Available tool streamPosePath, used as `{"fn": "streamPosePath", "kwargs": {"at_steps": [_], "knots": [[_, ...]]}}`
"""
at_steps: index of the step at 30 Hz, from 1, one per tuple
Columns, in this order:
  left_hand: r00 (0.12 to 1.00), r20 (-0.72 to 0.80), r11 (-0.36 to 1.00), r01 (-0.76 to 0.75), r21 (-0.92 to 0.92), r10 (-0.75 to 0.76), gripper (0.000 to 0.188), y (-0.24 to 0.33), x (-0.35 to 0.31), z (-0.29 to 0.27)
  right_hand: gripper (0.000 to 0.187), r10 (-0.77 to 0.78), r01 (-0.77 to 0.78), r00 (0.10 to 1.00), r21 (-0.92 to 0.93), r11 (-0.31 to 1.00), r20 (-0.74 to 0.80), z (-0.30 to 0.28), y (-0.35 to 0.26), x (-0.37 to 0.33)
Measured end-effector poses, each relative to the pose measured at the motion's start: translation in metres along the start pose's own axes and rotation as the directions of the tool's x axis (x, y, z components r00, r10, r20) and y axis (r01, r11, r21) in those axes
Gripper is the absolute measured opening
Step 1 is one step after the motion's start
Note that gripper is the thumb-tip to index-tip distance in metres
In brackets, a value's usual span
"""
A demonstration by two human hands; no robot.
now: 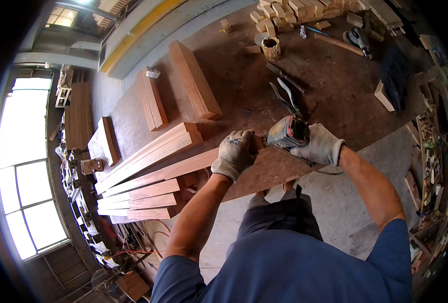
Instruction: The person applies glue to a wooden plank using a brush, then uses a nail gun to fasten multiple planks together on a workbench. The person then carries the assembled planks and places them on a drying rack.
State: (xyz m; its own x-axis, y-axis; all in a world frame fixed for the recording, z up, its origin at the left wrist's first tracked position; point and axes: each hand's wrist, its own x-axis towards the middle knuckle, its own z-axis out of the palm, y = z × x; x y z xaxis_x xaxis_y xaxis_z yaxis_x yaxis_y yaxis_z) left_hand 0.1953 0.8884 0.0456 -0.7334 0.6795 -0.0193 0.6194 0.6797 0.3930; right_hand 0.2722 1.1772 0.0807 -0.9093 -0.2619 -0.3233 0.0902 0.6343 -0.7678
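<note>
Both my hands wear pale knit work gloves. My left hand is closed over the near right end of a long reddish wooden board, which slants away to the left on the brown worktable. Wrapped round a grey-and-black power tool with red trim, my right hand is just right of the board's end. The tool's exact kind is hard to make out, and its lower part is partly hidden. Pincers with long handles lie just beyond the tool.
More boards lie fanned out on the left. Two thick beams rest farther back. Beyond the pincers are a dark flat tool, a round container, a hammer, a sander-like tool and stacked wood blocks.
</note>
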Motion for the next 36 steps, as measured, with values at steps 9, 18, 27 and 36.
{"fn": "streamPosePath", "kwargs": {"at_steps": [9, 18, 27, 36], "knots": [[1.000, -0.014, 1.000, -0.003, -0.010, 0.003, 0.047, -0.002, 0.000, 0.003, 0.030, 0.011, -0.010, 1.000, -0.079, 0.997, 0.003, -0.001, -0.005, -0.003], [0.991, 0.129, 0.997, 0.032, -0.067, -0.023, 0.034, 0.019, 0.023, -0.003, 0.045, 0.111, -0.021, 0.977, 0.440, 0.898, -0.180, -0.022, -0.002, -0.045], [0.992, 0.023, 0.967, -0.112, -0.231, 0.120, 0.086, 0.081, 0.082, 0.027, 0.051, 0.373, -0.173, 0.861, 0.491, 0.854, -0.345, -0.069, -0.038, -0.083], [0.991, 0.087, 0.982, 0.090, 0.163, -0.105, 0.079, -0.014, -0.033, -0.027, 0.032, 0.445, -0.303, 0.860, 0.452, 0.839, -0.248, -0.066, -0.078, -0.069]]}}
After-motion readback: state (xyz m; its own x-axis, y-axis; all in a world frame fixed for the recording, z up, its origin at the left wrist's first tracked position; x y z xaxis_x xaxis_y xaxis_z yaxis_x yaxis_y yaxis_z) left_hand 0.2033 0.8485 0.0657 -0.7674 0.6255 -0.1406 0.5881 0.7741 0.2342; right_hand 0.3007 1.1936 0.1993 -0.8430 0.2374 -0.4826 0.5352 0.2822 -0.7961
